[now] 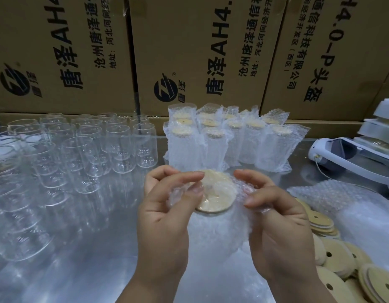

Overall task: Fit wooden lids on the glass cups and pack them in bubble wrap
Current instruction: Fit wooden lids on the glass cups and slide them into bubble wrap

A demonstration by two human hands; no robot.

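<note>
Both hands, left hand (pixel 165 206) and right hand (pixel 274 217), pinch the clear bubble-wrap sleeve (pixel 219 228) around a round pale wooden lid (pixel 217 193) on its cup (glass hidden). Behind stand about a dozen wrapped cups (pixel 228 141); many bare clear glass cups (pixel 84 149) left of them await lids.
</note>
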